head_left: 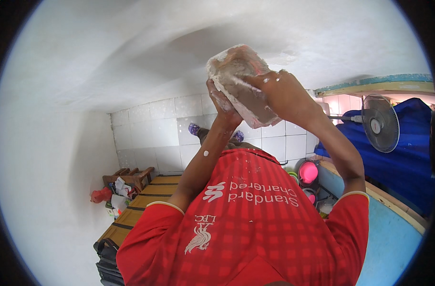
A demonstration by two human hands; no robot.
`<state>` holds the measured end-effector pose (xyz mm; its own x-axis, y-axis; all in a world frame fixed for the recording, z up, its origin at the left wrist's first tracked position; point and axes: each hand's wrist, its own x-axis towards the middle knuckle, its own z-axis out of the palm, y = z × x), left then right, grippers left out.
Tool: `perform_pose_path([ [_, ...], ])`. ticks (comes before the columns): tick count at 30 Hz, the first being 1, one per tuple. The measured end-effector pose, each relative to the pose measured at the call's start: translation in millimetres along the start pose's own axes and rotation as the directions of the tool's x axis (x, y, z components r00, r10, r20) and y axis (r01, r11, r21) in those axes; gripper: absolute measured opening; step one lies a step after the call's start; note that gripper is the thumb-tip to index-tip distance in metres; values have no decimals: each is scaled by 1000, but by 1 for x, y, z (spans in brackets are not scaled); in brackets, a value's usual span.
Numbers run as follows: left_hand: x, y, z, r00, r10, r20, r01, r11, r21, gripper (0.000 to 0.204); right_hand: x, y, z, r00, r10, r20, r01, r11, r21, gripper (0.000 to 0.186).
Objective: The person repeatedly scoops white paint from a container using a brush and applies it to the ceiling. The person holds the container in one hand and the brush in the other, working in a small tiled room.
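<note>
A pale, plaster-crusted oblong container [239, 112] with wet grey-white material inside is held up before a white wall. My left hand [222, 102] grips its left side, fingers partly hidden behind it. My right hand [286, 97] reaches over its right side, fingers closed and down in the container, beside a narrow whitish streak or tool that I cannot make out. White flecks mark both hands and forearms.
A white wall [146, 57] surrounds the hands. Tiled floor [146, 133] lies below my feet. Left are a wooden stool [139, 176], yellow slatted boards [153, 193] and a bag pile; right, a fan [379, 124], blue sheet [413, 167], ledge [379, 214] and pink bowls [308, 171].
</note>
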<state>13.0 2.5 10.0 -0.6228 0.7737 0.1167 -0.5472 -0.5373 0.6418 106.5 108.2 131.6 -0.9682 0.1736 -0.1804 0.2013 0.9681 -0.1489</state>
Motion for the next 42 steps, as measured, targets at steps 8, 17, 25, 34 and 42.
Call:
perform_pose_path([
  [8, -2, -14, 3, 996, -81, -41, 78, 994, -70, 68, -15, -1, 14, 985, -154, -73, 156, 988, 17, 61],
  [17, -1, -30, -11, 989, -108, -106, 105, 994, -32, 64, -4, 7, 29, 955, -269, -126, 251, 957, -146, 62],
  [25, 11, -17, 1, 956, -190, -225, 144, 968, -206, 65, 18, 7, 19, 994, -97, -49, 98, 995, 25, 58],
  [34, 10, 12, 5, 959, -241, -151, 206, 955, -215, 68, 14, -12, -4, 998, 56, -19, -53, 991, 126, 60],
  [42, 0, 17, 1, 992, -105, -63, 98, 989, -111, 66, 6, -8, -2, 993, 44, -114, -19, 976, 217, 60],
])
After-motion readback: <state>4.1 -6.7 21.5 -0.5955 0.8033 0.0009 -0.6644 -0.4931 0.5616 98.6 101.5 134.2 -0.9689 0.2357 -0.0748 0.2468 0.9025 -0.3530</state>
